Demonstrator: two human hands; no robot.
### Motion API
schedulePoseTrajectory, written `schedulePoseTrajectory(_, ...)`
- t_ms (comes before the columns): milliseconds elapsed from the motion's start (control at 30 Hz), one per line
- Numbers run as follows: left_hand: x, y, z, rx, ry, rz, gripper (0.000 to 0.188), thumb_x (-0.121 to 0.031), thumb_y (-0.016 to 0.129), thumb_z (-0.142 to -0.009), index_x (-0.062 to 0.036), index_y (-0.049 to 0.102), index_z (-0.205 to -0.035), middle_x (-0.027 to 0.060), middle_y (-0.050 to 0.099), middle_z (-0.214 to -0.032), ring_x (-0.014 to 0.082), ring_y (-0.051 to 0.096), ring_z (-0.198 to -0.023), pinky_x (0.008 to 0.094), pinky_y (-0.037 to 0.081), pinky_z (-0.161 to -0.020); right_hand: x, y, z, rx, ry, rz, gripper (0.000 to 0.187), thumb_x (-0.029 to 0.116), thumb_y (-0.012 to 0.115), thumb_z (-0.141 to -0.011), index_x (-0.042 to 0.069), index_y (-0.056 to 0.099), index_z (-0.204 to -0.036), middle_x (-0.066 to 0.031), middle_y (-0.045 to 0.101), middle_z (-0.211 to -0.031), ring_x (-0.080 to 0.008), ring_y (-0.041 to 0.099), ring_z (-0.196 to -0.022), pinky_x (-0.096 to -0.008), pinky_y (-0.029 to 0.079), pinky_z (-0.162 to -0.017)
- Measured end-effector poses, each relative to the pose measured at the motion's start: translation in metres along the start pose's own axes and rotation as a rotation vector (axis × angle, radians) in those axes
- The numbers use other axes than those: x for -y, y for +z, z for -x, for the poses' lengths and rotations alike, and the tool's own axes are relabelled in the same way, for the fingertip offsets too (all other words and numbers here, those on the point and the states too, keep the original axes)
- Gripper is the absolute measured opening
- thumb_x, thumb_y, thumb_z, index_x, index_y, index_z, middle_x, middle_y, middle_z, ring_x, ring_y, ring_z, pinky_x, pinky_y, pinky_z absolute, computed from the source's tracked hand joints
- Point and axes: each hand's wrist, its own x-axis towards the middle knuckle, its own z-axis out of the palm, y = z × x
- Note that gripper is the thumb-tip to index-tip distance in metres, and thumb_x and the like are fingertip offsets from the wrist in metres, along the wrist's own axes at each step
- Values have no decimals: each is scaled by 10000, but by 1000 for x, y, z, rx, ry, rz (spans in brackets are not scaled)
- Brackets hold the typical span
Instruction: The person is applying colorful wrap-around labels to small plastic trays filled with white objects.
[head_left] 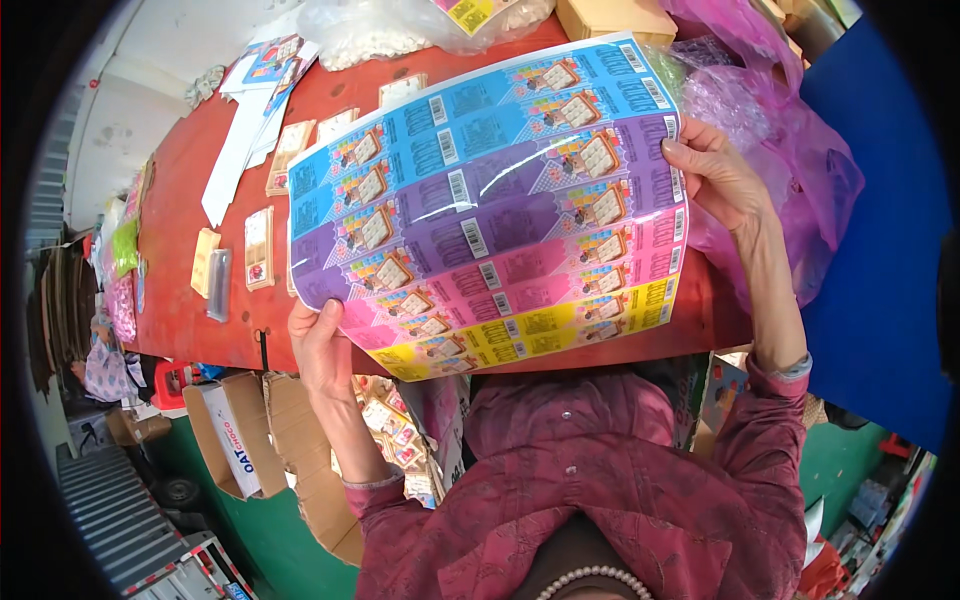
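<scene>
A large glossy printed sheet [520,210] is stretched between my two hands, tilted above the red table. Blue, purple, pink and yellow bands cross it, each with repeated small pictures and barcodes. My left hand [322,345] pinches its near left corner, thumb on top. At the right edge my right hand [722,180] grips the sheet, also with the thumb over the printed face. Beyond the left edge lie a pale wooden tray-like piece [259,247], a yellowish block [204,260] and a clear narrow case [219,285]. The sheet hides part of the table.
The red table [180,210] carries white paper strips [243,140] at the far left and a clear plastic bag [380,30] at the back. Purple plastic [800,190] bunches at the right, beside a blue panel [880,220]. Below stands an open cardboard box [320,490] with several small pieces [392,425].
</scene>
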Motion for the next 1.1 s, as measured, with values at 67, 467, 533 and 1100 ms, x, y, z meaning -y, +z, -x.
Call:
schedulePoseTrajectory(67,-2,-6,2,23,14,-52,284,-54,647,-790,-5,606,-1067,73,636,-1033,156,596,-935,286,466,-834,3,3,-1,5,-25,-13,258,61,612,-832,19,587,-1085,-65,644,-1000,-119,624,-866,-253,513,-788)
schedulePoseTrajectory(467,-65,58,-50,112,309,-948,618,-197,660,-787,27,389,-1296,207,374,-1334,284,378,-1236,375,319,-1003,48,29,-25,325,-220,149,386,130,652,-814,42,538,-1172,-43,613,-1105,-132,588,-988,-278,472,-858)
schedulePoseTrajectory(533,-67,81,-62,3,595,-1216,669,-248,674,-774,30,367,-1300,252,263,-1384,338,278,-1294,393,261,-1031,55,29,-30,479,-301,9,403,131,655,-812,41,531,-1185,-47,601,-1132,-142,582,-1011,-290,467,-873)
schedulePoseTrajectory(1100,-48,120,-130,769,-169,-504,442,-156,629,-801,35,520,-1184,56,630,-1014,100,593,-880,242,446,-831,71,54,-61,289,-260,262,166,54,650,-799,1,632,-955,-45,661,-864,-90,611,-742,-199,488,-675)
